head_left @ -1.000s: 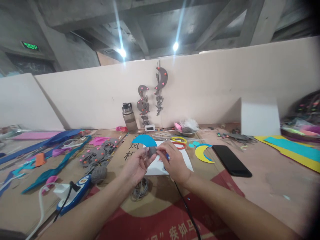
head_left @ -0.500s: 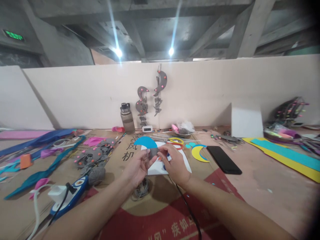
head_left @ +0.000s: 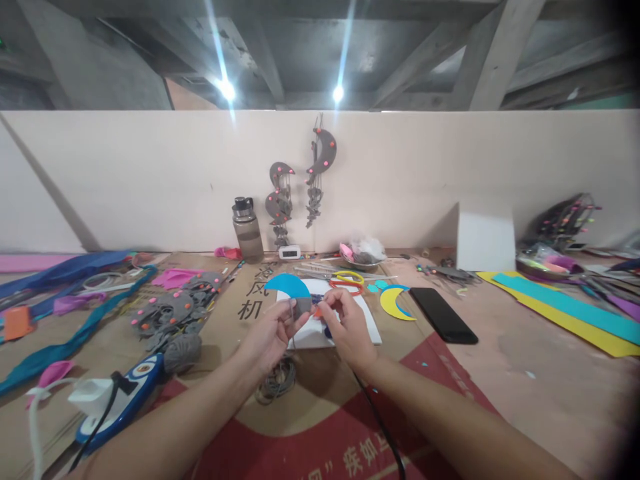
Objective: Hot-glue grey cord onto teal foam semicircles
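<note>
My left hand (head_left: 270,333) pinches a small grey piece (head_left: 302,307), which looks like felt, between thumb and fingers. Grey yarn runs down below it to a loose coil (head_left: 277,381) on the cardboard. Close to the piece's right edge, my right hand (head_left: 350,330) has thumb and fingertips pressed together; what they grip, if anything, is too small to make out. Behind the hands lies a white sheet (head_left: 369,328), partly covered by a blue rounded piece (head_left: 289,285). Small orange and dark blue bits on the sheet are mostly hidden by my fingers.
Yellow-handled scissors (head_left: 349,277), a yellow crescent (head_left: 395,305) and a black phone (head_left: 443,316) lie to the right. A bottle (head_left: 247,233) stands by the back board. On the left are grey felt pieces (head_left: 173,310), a yarn ball (head_left: 183,352) and a power strip (head_left: 125,403).
The view has turned slightly right, so the things on the table sit further left. My right fingertips have drawn a little away from the grey piece, which stays in my left hand.
</note>
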Available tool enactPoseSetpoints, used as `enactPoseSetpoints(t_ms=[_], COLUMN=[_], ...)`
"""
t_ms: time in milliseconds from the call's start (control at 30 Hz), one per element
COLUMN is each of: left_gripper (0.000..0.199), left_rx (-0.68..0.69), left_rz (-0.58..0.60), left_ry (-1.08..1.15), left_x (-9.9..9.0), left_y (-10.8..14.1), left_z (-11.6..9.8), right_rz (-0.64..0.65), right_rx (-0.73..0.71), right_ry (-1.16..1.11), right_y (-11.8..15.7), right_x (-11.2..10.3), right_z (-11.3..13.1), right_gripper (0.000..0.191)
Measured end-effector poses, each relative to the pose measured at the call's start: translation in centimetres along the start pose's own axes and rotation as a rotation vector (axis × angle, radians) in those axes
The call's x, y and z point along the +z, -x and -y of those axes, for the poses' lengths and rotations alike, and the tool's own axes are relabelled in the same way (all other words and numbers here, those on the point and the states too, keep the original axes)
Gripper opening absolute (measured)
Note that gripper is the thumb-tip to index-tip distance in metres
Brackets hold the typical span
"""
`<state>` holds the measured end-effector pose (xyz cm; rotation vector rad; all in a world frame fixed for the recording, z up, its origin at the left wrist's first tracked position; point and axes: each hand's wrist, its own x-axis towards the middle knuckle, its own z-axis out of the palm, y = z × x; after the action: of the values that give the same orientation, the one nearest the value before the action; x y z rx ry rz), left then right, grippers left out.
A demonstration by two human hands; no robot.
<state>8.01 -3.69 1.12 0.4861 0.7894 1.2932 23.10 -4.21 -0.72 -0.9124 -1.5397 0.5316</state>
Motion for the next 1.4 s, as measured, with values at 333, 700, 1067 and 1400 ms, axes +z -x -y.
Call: enactPoseSetpoints(t_ms=[333,700,1067,1400], left_gripper=[0.009,0.010,0.007,0.022], left_rx=[0.090,0.104,0.152,0.407], left_rz=[-0.031,-0.052,-0.016,0.061], left_ry=[-0.041,-0.014,-0.046,-0.185], left_x=[-1.4,-1.6,-2.0,-2.8], left_y=[-2.1,-2.4,-2.7,-3.1], left_z=[-1.8,-2.4,-2.0,-2.2], right_rz=[0.089,0.214,0.436,0.373], right_rx=[0.193,0.359,0.336,0.207], right_ry=[-0.423,-0.549,-0.452,0.999], right_y=[-0.7,0.0,-0.7,-1.0], right_x=[-0.2,-0.1,-0.9,-2.3], right_z=[0.9,1.4,1.4,-0.2], right_gripper=[0.019,0.009,0.030,0.045])
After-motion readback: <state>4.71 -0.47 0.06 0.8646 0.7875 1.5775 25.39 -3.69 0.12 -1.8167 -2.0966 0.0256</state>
